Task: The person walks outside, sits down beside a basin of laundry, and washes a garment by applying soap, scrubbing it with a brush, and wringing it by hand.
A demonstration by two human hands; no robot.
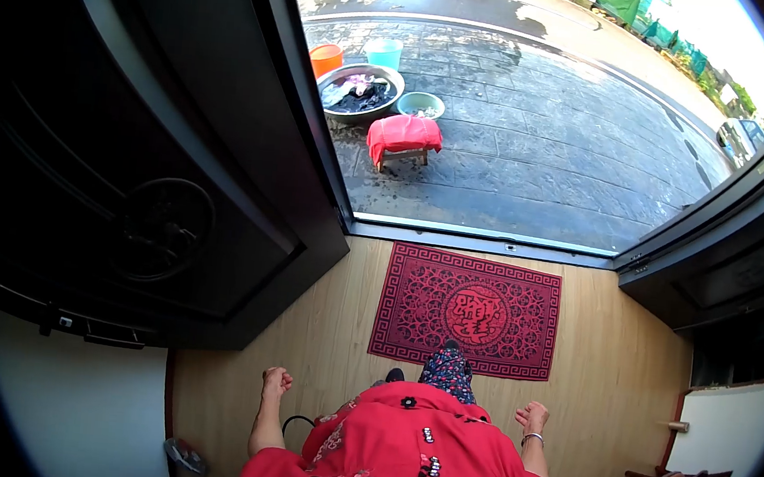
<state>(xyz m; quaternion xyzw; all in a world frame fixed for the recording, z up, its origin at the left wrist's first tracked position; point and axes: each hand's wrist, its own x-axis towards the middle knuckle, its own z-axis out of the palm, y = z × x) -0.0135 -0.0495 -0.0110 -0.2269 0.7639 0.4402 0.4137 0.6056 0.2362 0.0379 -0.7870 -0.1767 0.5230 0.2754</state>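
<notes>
A dark red doormat [519, 317], with a patterned border and a round central emblem, lies on the light wooden floor [304, 322] just inside an open doorway; a shoe [452, 344] overlaps its near edge. The person wears a red top [384, 436] with black flower motifs. The left hand [277, 380] is held out beside the body, its grip curled together; the right hand [531, 417], a bracelet at its wrist, has its grip loosely curled together too. Outside, on wet paving [533, 143], a red-draped stool [405, 134] stands near a large basin [360, 118] of cloth, a small green basin [418, 100] and two buckets [383, 55].
</notes>
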